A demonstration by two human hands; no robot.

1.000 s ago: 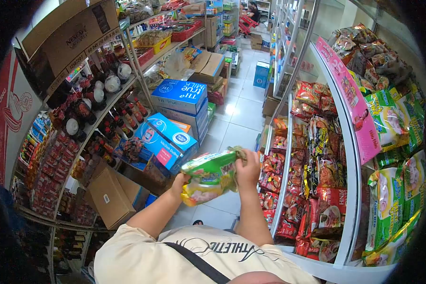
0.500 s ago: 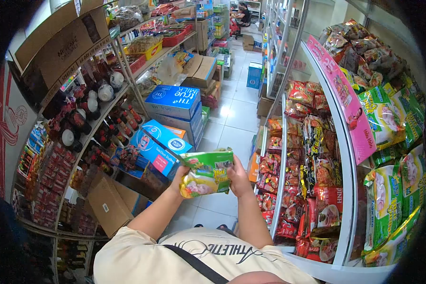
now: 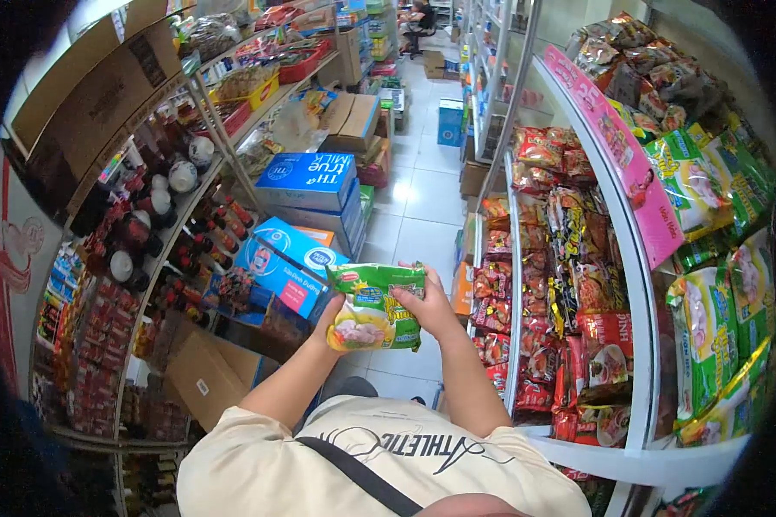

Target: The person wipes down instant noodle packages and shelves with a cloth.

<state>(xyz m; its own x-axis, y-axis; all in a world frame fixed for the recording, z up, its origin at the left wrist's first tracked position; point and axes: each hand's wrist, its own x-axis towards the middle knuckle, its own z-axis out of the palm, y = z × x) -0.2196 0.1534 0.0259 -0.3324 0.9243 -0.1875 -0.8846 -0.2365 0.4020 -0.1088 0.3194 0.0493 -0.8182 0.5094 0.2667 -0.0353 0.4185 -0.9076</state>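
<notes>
A green and white seasoning packet (image 3: 372, 312) with a picture of pale meat on its front is held in front of my shirt. My left hand (image 3: 328, 320) grips its left edge. My right hand (image 3: 428, 307) holds the right edge, with the thumb lying across the front. Similar green and white packets (image 3: 707, 332) stand on the shelf at the right, apart from my hands. Beyond the packet, to the left, is a light blue carton (image 3: 289, 263).
Blue milk cartons (image 3: 306, 183) are stacked left of the tiled aisle (image 3: 414, 185). An open cardboard box (image 3: 211, 375) lies low at the left, beside bottle shelves. Red noodle packets (image 3: 602, 345) fill the right shelf. A seated person (image 3: 420, 19) is far off.
My right thumb has shifted onto the packet's front, and the packet is turned a little, showing its face more fully. The camera view has moved slightly.
</notes>
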